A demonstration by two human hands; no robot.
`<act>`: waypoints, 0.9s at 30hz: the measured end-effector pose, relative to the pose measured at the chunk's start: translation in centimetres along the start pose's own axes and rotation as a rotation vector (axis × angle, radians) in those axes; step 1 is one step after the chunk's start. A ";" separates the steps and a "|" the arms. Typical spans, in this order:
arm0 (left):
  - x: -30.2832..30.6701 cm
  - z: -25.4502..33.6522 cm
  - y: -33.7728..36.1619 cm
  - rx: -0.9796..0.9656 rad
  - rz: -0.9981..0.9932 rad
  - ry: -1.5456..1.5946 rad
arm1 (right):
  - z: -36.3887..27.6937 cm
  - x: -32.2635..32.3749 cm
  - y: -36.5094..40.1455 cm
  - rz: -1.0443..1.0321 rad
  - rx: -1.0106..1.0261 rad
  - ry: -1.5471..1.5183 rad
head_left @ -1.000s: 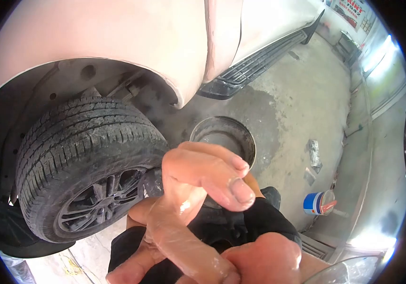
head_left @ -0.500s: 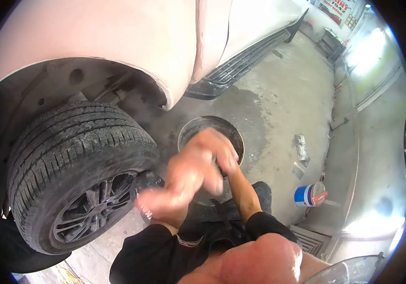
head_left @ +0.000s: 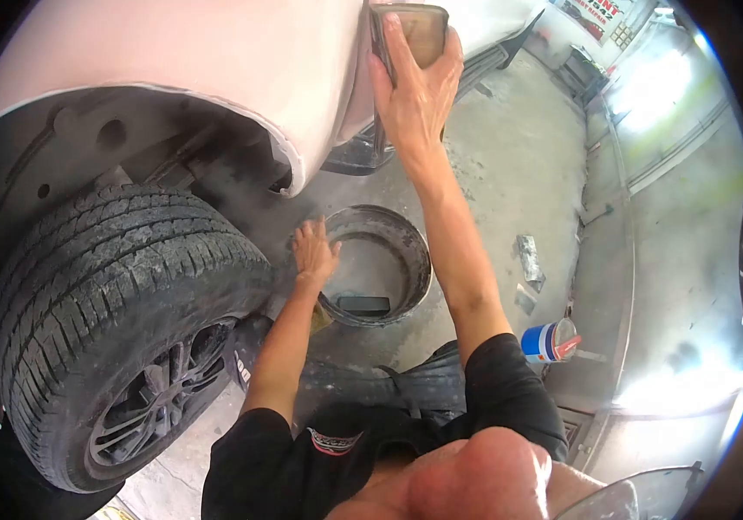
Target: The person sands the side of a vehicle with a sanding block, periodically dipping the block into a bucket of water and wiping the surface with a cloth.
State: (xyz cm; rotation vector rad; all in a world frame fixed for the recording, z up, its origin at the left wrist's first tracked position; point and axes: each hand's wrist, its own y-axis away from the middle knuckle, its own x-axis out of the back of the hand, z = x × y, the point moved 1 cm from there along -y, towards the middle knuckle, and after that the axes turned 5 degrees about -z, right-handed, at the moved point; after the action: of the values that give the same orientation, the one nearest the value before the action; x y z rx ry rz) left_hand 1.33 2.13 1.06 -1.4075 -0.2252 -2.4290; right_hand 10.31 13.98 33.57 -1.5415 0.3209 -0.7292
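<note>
Right hand [head_left: 415, 95] clamps a flat brown rectangular sanding block [head_left: 415, 30] against the pale pink car panel [head_left: 215, 52]. Left hand [head_left: 313, 251] rests spread, holding nothing, on the round grey metal basin [head_left: 421, 260] rim (dark block [head_left: 363, 304] inside).

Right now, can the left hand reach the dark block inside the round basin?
Probably yes: the left hand rests on the rim of the basin, and the dark block lies uncovered just inside, with nothing between them.

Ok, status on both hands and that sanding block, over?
Right hand pressing brown rectangular sanding block on pale car panel. Left hand open on round metal basin rim. Black tyre beside, nothing blocking.
</note>
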 end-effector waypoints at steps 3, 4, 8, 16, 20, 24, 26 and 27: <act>-3.2 -3.7 -2.0 0.032 0.027 0.019 | 0.1 -1.4 2.1 -0.043 -0.009 0.030; -3.5 -3.7 -2.3 0.046 0.014 0.051 | 0.2 -1.8 4.1 -0.074 -0.014 0.028; -3.9 -3.9 -2.4 0.086 -0.035 0.138 | -0.1 -1.6 6.1 -0.061 0.012 0.116; -3.7 -4.0 -2.6 0.073 0.003 0.157 | -0.6 -1.2 -1.1 0.033 0.005 0.085; -4.4 -4.3 -2.7 0.040 0.049 0.169 | 0.6 -2.3 5.1 -0.018 0.011 0.071; -4.3 -4.4 -3.0 0.026 0.015 0.183 | 0.1 0.3 -8.5 -0.008 0.009 0.052; -3.8 -4.1 -2.7 0.029 -0.004 0.167 | -1.8 1.5 -11.8 0.070 -0.009 0.140; -3.8 -4.1 -2.4 0.036 -0.002 0.162 | -2.6 2.0 -12.5 0.110 -0.016 0.184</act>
State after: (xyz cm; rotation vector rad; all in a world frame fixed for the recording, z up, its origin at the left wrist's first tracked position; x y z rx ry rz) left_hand -1.09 3.89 -4.20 -1.1890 -0.2306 -2.5116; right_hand 7.43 12.28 46.01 -1.4623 0.5464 -0.7847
